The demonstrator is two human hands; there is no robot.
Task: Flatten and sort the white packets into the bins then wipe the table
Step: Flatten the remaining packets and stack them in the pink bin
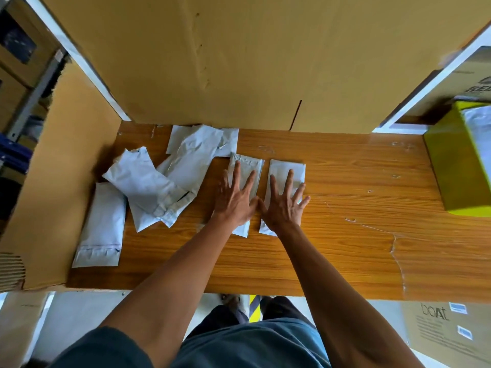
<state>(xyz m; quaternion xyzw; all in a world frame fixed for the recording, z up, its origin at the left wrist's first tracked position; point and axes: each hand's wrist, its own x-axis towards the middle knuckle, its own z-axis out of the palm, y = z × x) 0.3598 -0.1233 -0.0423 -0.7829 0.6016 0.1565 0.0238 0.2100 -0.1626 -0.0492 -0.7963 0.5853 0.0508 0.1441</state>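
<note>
We've got both palms down now: left hand [233, 200] flat on one white packet [247, 166], right hand [285, 205] flat on its neighbour packet [288, 168], fingers spread and straight on each, nothing gripped. These two look smooth, thin and rectangular, side by side mid-table [345, 235]. To our left a crumpled heap of packets [164, 179] waits, creased and papery, so we judge most remains. The yellow bin [451, 168] at right already holds something white. No wiping yet on the glossy wood-grain.
</note>
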